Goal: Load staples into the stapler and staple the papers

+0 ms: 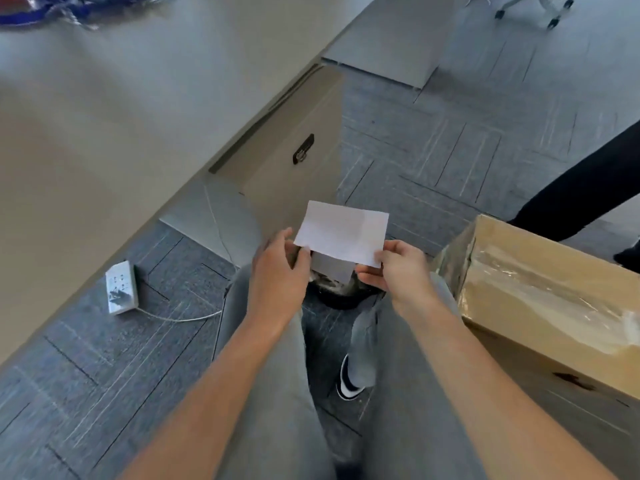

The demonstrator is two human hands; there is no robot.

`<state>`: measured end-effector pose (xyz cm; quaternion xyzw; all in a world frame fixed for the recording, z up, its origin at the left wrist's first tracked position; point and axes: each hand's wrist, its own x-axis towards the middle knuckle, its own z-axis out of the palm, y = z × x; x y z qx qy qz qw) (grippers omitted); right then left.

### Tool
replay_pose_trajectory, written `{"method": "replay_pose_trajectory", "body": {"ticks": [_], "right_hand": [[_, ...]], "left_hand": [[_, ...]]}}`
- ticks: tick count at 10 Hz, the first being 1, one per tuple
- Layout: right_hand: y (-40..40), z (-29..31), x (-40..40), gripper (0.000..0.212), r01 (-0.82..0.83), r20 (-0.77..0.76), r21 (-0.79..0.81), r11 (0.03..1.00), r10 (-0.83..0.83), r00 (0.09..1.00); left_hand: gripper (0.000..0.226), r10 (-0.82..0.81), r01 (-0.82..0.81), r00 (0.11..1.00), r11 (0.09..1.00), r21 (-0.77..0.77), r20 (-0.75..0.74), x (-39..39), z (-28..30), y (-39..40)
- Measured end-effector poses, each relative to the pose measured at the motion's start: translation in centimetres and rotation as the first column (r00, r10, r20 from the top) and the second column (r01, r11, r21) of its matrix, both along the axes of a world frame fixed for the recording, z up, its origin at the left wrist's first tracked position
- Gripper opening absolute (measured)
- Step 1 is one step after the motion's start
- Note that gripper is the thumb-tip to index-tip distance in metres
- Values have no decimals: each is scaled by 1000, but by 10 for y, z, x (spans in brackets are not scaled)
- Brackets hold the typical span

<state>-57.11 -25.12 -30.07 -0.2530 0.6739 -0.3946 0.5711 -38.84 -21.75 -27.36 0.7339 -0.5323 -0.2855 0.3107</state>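
I hold small white papers [343, 233] in the air above my knees, in front of me. My left hand [277, 268] pinches their lower left corner between thumb and fingers. My right hand [394, 268] pinches the lower right corner. A second, greyer sheet [330, 268] hangs just below the top one, between my hands. No stapler or staples show in this view.
A beige desk [104, 126] fills the left, with a drawer cabinet [294, 168] under its edge. A white power strip [121, 287] lies on the grey carpet. An open cardboard box [540, 299] stands at right. Another person's dark leg [581, 188] is far right.
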Motion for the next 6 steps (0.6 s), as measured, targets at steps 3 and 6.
{"method": "replay_pose_trajectory", "body": {"ticks": [3,6], "right_hand": [[-50,-88,49,23,140,-109,247,959,-116,987],[-57,-107,63,33,199,-79,273,941,-184,980]], "left_hand": [[50,-330,248,687,944,218,647,38,-69,-2],[54,-303,201,689,953,227,659,52,-67,0]]}}
